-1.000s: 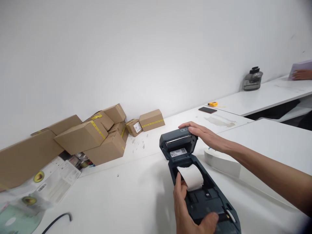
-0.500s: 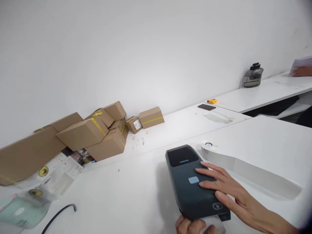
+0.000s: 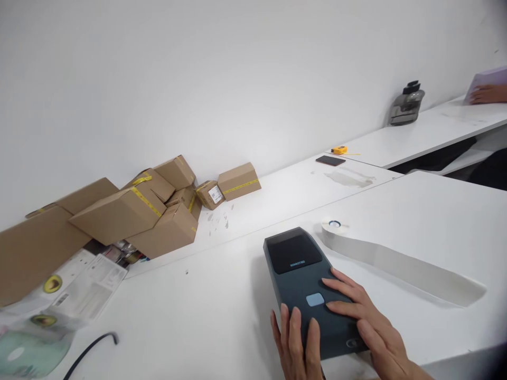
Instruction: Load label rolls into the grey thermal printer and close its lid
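Observation:
A dark blue-grey label printer (image 3: 289,295) with a black glossy panel and a light blue button lies tilted on the white table in front of me. My left hand (image 3: 295,340) grips its lower left part, fingers laid over the top face and thumb out of sight. On the lower right side, my right hand (image 3: 366,319) holds the printer, its fingertips beside the button. The printer's underside is hidden. Behind and to the right, a white label roll (image 3: 335,226) stands on edge with a long strip (image 3: 396,264) unrolled to the right.
Cardboard boxes (image 3: 119,214) are piled along the wall at left. Plastic packages (image 3: 85,290) and a black cable (image 3: 89,351) lie nearer. Farther back are a phone (image 3: 330,160), a yellow tape measure (image 3: 339,150) and a bottle (image 3: 407,105). Another person's hand (image 3: 489,94) touches a lilac object (image 3: 481,82).
My left hand has come up from beneath the printer's near end onto its lower left face. My right hand has shifted slightly down along its side. The view has moved a little.

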A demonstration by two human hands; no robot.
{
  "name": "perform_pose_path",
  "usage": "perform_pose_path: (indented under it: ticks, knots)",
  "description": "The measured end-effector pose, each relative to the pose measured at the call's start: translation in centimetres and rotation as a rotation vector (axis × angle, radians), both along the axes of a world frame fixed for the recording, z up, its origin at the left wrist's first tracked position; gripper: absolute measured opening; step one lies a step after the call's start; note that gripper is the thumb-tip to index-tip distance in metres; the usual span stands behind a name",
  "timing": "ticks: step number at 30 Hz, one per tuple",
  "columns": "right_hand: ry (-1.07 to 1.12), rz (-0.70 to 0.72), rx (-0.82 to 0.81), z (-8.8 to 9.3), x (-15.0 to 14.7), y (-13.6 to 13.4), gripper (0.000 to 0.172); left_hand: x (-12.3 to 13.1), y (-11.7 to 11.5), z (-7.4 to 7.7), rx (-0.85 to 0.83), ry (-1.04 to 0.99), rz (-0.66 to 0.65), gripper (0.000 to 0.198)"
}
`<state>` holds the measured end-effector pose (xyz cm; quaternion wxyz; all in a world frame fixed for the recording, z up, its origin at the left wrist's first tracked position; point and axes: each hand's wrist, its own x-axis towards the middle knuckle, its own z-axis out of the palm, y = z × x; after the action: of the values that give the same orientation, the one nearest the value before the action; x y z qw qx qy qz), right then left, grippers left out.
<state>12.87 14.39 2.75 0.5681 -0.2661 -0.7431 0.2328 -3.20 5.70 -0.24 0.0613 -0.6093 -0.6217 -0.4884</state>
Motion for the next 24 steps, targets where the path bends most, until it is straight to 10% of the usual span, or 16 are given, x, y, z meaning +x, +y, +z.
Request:
perform_pose_path:
  ticks: [15,24]
  knots:
    - [0.105,-0.023,0.126,0.2,-1.3,0.1,0.035,0.0,0.3,0.8,0.182,0.147,-0.034,0.038]
    - [-0.120,-0.115,0.111,2.1,-0.7,-0.1,0.024,-0.2,-3.2,1.9,0.049,-0.511,-0.145,0.040]
